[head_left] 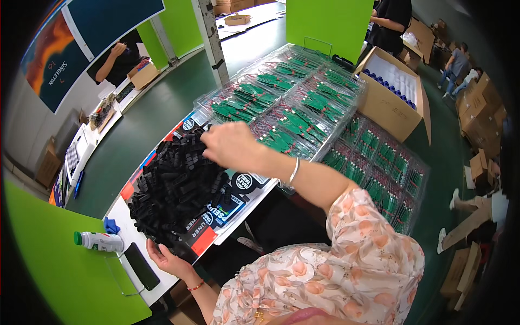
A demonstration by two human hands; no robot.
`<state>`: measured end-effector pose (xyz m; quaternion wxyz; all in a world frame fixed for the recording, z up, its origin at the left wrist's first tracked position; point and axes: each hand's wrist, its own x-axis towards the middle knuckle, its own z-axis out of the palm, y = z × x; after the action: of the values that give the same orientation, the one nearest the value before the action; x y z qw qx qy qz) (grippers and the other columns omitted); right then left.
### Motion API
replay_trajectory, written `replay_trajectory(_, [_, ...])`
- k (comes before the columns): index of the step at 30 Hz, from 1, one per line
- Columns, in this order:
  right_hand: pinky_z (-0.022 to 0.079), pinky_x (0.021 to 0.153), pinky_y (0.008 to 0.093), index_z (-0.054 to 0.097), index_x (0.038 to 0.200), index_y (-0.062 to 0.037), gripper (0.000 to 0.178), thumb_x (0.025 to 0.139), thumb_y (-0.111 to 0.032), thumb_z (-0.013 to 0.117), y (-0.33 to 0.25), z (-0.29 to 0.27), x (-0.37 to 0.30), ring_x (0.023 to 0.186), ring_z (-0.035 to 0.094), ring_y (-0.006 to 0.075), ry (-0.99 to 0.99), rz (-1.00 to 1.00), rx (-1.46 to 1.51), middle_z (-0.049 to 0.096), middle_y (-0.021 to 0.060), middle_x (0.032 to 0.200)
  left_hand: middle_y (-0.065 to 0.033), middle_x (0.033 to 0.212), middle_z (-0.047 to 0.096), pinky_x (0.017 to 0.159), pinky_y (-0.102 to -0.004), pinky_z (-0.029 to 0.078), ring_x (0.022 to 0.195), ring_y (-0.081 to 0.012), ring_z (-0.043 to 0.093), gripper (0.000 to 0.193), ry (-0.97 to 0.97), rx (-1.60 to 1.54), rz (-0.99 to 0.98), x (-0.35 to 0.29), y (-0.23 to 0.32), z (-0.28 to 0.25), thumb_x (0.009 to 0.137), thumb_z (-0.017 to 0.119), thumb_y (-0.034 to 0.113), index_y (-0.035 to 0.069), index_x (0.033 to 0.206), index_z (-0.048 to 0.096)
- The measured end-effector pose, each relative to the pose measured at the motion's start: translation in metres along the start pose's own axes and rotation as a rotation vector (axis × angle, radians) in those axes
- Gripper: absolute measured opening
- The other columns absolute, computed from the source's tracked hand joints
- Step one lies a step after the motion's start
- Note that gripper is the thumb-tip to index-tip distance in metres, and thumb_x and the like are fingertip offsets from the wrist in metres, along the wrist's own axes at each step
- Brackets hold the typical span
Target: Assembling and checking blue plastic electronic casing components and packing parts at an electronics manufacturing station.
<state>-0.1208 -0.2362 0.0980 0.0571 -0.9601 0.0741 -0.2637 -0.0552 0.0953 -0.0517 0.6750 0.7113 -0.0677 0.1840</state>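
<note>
Reaching across the counter [127, 234] with your right arm, you have your right grip [232, 144] at the far right edge of the heap of small black parts [176, 187], its fingers curled down and their tips hidden, so I cannot tell whether they are clenched on a part. Your left grip [169, 262] is released, palm turned up and fingers loosely bent, right by the near end of the heap; whether it touches the parts is unclear. A silver bangle [294, 171] circles your right wrist, and a red bracelet [196, 285] your left. The heap lies on a colorful printed sheet [203, 240] on the counter, spread between your two grips. To the left of your left grip you have a dark phone [142, 266], and beyond it a white bottle [103, 242] with a green cap, next to a crumpled blue cloth [111, 226]. Past your right grip, clear trays [319, 142] hold green circuit boards [273, 81] with red wires, and more such trays sit lower, under your right forearm's far side. An open cardboard box [387, 108] of white and blue items stands behind those.
</note>
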Motion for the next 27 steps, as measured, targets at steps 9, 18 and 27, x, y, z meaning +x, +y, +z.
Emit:
replay_trajectory(9, [0.056, 0.067, 0.0391, 0.069, 0.101, -0.0082, 0.019, 0.085, -0.019, 0.072, -0.055, 0.071, -0.077, 0.079, 0.068, 0.0280, 0.150, 0.048, 0.528, 0.066, 0.0073, 0.090, -0.0138, 0.139, 0.055, 0.112, -0.0334, 0.037, 0.129, -0.0220, 0.053, 0.038, 0.044, -0.010, -0.043, 0.003, 0.002, 0.002, 0.100, 0.052, 0.001, -0.006, 0.138, 0.052])
replay_trajectory(18, [0.055, 0.069, 0.0384, 0.068, 0.101, -0.0088, 0.023, 0.080, -0.016, 0.074, -0.063, 0.102, -0.092, 0.086, 0.064, 0.0264, 0.246, 0.129, 0.457, 0.057, 0.0084, 0.098, -0.0132, 0.135, 0.056, 0.100, -0.0335, 0.049, 0.119, -0.0219, 0.058, 0.032, -0.130, -0.065, 0.229, -0.021, 0.051, 0.053, 0.102, 0.050, 0.002, -0.005, 0.132, 0.054])
replay_trajectory(27, [0.052, 0.071, 0.0359, 0.067, 0.089, -0.0042, 0.018, 0.073, -0.010, 0.071, -0.071, 0.116, -0.076, 0.090, 0.056, 0.0275, 0.375, 0.043, 0.556, 0.056, 0.0093, 0.094, -0.0086, 0.111, 0.067, 0.082, -0.0244, 0.053, 0.092, -0.0107, 0.063, 0.025, -0.668, -0.179, -0.034, -0.029, 0.024, 0.097, 0.105, 0.050, 0.008, -0.005, 0.124, 0.061])
